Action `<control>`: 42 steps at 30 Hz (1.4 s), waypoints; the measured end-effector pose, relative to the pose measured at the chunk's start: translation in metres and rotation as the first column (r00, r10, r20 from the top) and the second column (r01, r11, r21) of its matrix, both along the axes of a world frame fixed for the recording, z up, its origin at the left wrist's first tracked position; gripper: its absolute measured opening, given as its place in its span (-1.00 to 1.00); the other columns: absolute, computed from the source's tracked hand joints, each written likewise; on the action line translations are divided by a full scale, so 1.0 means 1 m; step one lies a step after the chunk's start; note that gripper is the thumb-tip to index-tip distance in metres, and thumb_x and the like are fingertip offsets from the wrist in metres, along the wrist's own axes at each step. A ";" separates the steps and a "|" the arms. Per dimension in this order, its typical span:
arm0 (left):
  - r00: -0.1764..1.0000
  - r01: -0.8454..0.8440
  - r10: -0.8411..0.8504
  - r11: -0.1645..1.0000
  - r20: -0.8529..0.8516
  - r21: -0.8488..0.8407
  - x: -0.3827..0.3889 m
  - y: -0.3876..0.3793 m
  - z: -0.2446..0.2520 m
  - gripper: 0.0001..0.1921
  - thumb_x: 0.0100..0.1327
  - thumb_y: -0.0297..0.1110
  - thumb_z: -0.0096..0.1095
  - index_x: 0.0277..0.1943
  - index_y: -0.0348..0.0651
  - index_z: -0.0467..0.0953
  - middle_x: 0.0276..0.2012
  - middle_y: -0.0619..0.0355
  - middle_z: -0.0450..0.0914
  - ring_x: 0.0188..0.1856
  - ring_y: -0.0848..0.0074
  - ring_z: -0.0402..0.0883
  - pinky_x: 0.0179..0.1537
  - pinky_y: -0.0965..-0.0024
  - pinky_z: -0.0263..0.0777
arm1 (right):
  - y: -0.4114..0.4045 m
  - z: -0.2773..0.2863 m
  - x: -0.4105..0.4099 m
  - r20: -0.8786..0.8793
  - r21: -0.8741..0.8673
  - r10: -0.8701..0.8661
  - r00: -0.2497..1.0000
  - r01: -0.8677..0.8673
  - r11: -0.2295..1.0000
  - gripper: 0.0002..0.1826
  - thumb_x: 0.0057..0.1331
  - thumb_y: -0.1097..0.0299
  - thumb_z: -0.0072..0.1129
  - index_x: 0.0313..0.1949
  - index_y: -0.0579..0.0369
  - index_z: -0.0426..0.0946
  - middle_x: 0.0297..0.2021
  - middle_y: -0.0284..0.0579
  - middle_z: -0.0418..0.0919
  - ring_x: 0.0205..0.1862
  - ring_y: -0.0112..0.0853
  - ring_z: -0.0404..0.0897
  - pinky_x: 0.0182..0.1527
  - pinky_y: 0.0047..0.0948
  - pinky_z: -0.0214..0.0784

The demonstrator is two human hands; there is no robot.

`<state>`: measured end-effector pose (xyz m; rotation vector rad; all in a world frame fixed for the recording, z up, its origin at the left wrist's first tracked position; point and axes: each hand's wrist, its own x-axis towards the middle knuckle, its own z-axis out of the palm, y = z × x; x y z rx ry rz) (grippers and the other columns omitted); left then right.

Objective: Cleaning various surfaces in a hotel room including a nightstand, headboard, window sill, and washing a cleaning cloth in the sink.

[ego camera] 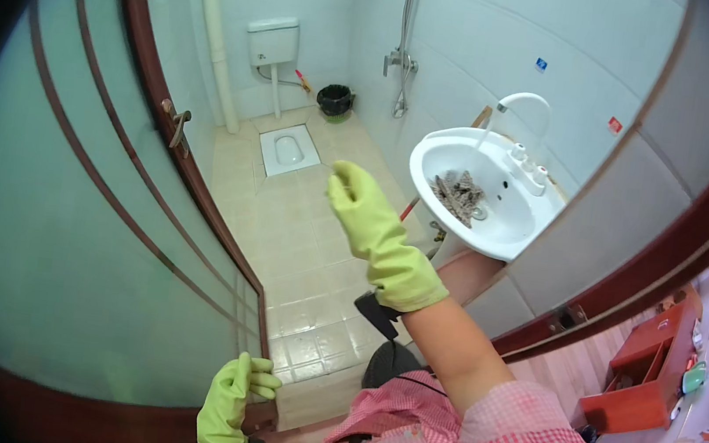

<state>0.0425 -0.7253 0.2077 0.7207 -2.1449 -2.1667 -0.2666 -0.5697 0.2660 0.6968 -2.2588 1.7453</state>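
My right hand (365, 213), in a yellow-green rubber glove, is raised over the tiled floor with its fingers curled and nothing seen in them. My left hand (229, 402), gloved alike, is low beside the frosted glass door (95, 223) with its fingers apart and no object in it. Right of my right hand, a wet patterned cloth (460, 196) lies in the white washbasin (426, 164). Water runs into the basin from the curved white faucet (529, 97).
Further in are a squat toilet (288, 150), a wall-mounted cistern (273, 42) and a trash bin with a black bag (336, 101). A shower mixer (400, 63) hangs on the wall. The door handle (177, 127) juts out at left. Red drawers (641, 370) stand outside at right.
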 end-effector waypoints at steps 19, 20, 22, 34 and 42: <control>0.886 0.420 -0.445 0.889 0.130 0.184 -0.411 -0.036 0.046 -0.52 0.53 -0.02 0.05 -0.04 -0.39 0.61 -0.37 -0.01 0.71 -0.39 0.45 0.62 -0.25 0.40 0.50 | 0.195 -0.045 -0.212 0.412 0.789 -0.575 0.707 0.039 0.613 -0.60 0.18 0.21 0.25 -0.08 0.25 0.62 -0.23 0.18 0.68 -0.15 -0.08 0.67 -0.08 -0.24 0.48; 0.849 0.495 -0.512 0.857 0.127 0.145 -0.434 -0.026 0.052 -0.54 0.53 -0.04 0.07 -0.03 -0.38 0.61 -0.34 0.00 0.71 -0.37 0.46 0.62 -0.24 0.40 0.50 | 0.207 -0.027 -0.215 0.558 0.624 -0.603 0.570 0.190 0.758 -0.61 0.24 0.20 0.22 -0.07 0.25 0.62 -0.28 0.09 0.68 -0.22 -0.19 0.68 -0.15 -0.34 0.48; 0.805 0.579 -0.588 0.808 0.082 0.104 -0.474 -0.004 0.054 -0.56 0.50 -0.05 0.12 -0.02 -0.38 0.60 -0.32 0.01 0.71 -0.34 0.47 0.63 -0.21 0.41 0.51 | 0.232 -0.008 -0.212 0.583 0.556 -0.637 0.504 0.325 0.765 -0.61 0.27 0.17 0.20 -0.07 0.25 0.62 -0.31 0.00 0.67 -0.27 -0.30 0.64 -0.19 -0.42 0.46; 0.171 0.626 -0.965 0.262 -0.199 -0.734 -0.588 0.177 -0.005 -0.22 0.07 -0.06 0.53 0.25 -0.41 0.42 0.02 -0.25 0.61 0.08 -0.03 0.61 0.15 0.14 0.48 | 0.185 0.063 -0.199 0.861 -0.380 -0.199 0.468 0.852 0.359 -0.66 0.44 0.29 0.09 0.10 0.22 0.54 -0.08 -0.04 0.67 -0.08 -0.22 0.69 -0.05 -0.19 0.63; 0.120 0.725 -0.974 -0.046 0.192 -0.687 -0.638 0.205 -0.023 -0.37 0.09 -0.16 0.44 0.23 -0.20 0.51 -0.13 -0.17 0.66 -0.03 -0.11 0.62 0.05 0.04 0.48 | 0.242 0.001 -0.176 0.793 -0.001 -0.574 0.204 0.943 0.334 -0.54 0.42 0.17 0.17 0.15 0.27 0.51 -0.05 0.03 0.66 -0.10 -0.23 0.68 -0.01 -0.27 0.56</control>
